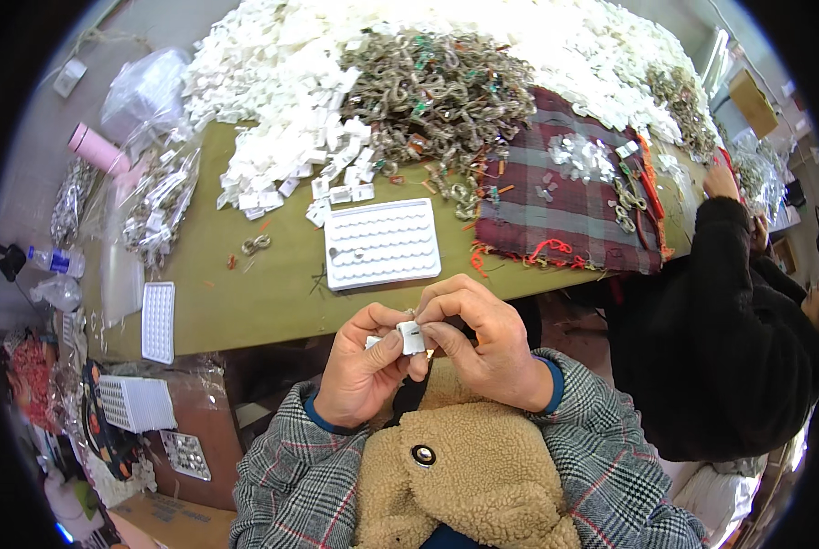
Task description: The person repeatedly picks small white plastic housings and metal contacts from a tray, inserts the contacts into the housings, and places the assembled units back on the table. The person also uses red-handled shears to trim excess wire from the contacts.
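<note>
Close above my lap, a small white plastic tag (411,339) with a dark slot or mark is held between both hands. My left hand (362,364) is closed, its thumb and fingertips pinching the tag from the left. Fingertips of my right hand (487,340) press together at the tag's right and upper edge; whatever else they grip there is too small to make out. Just beyond the hands, on the table, lies a white tray (428,273) with rows of scalloped hollows. Two small round pieces (359,254) sit toward its left side.
White tags (272,156) form a large heap across the green table (281,311). Coiled grey-brown cords (437,87) are piled amid them. A plaid cloth (538,215) bears clear pieces (581,157). At right works a person in black (721,348). Another white tray (158,322) lies left.
</note>
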Demonstrator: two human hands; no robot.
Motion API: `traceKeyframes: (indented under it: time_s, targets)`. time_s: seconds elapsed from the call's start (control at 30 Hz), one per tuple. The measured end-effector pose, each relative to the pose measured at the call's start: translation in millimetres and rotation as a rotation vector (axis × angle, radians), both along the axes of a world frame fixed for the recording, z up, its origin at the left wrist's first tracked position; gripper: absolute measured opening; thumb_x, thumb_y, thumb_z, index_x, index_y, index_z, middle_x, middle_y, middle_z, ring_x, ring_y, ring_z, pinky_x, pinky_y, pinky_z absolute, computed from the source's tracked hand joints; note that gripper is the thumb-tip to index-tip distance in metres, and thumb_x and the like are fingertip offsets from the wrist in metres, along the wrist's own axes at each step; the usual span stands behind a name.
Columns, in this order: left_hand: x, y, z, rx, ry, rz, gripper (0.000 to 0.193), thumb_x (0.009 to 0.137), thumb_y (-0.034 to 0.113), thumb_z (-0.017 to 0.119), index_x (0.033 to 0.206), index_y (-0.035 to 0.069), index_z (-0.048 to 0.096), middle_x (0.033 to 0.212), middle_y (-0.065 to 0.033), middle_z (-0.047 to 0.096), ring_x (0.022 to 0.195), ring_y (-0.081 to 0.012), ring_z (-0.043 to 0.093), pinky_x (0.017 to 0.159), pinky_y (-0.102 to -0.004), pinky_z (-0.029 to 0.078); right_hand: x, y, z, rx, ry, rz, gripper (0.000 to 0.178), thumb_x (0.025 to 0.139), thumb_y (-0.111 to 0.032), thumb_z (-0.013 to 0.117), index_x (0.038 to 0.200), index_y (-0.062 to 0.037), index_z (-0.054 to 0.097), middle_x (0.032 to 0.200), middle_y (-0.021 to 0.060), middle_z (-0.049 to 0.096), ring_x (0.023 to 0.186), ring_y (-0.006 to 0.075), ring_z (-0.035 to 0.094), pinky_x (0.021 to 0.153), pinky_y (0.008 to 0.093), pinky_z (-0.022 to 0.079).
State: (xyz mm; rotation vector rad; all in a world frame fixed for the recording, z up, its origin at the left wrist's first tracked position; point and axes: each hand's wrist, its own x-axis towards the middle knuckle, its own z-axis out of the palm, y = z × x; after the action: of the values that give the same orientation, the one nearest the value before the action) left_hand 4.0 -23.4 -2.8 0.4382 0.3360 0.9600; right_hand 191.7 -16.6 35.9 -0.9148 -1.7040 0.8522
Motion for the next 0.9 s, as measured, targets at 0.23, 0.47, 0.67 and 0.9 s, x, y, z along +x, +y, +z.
traceKeyframes:
  time_s: [0.23, 0.47, 0.67, 0.9]
  targets:
    - [-9.7, -9.3, -0.5, -0.011, 0.015, 0.066, 0.019, 0.099, 0.006, 0.057, 0.116, -0.001, 0.057, 0.096, -0.0156, 0.069, 0.083, -0.0226, 0.070, 0.073, -0.0328, 0.060, -14.1, -5.5, -5.0, 0.120, -0.107, -0.023, 0.014, 0.081, 0.011, 0.066, 0.092, 0.0027, 0.062, 0.096, 0.0138, 0.064, 0.079, 0.0208, 0.067, 0.068, 0.0282, 0.056]
    - [-10.3, -9.6, 2.5, 0.013, 0.158, 0.131, 0.018, 0.098, 0.006, 0.059, 0.114, -0.001, 0.058, 0.093, -0.0124, 0.068, 0.080, -0.0211, 0.070, 0.069, -0.0316, 0.060, -14.4, -1.7, -7.7, 0.051, -0.022, 0.058, 0.015, 0.080, 0.013, 0.067, 0.092, 0.0050, 0.065, 0.097, 0.0131, 0.064, 0.080, 0.0199, 0.066, 0.071, 0.0277, 0.054]
    - [-25.5, -0.2, 14.7, 0.019, 0.107, 0.147, 0.015, 0.099, 0.007, 0.058, 0.112, -0.002, 0.057, 0.091, -0.0114, 0.067, 0.079, -0.0193, 0.070, 0.068, -0.0309, 0.060, -15.9, 27.8, 23.2, -0.279, -0.062, 0.252, 0.010, 0.082, 0.009, 0.069, 0.090, 0.0042, 0.066, 0.098, 0.0116, 0.063, 0.088, 0.0166, 0.063, 0.076, 0.0274, 0.052]
    - [-59.8, 12.2, 8.7, 0.021, 0.062, 0.331, 0.018, 0.101, 0.011, 0.055, 0.116, 0.001, 0.055, 0.096, -0.0095, 0.064, 0.076, -0.0168, 0.067, 0.065, -0.0300, 0.059, -72.4, 75.3, 34.4, -0.159, -0.292, 0.361, 0.015, 0.082, 0.000, 0.075, 0.096, -0.0005, 0.072, 0.091, 0.0080, 0.069, 0.084, 0.0164, 0.065, 0.073, 0.0293, 0.052]
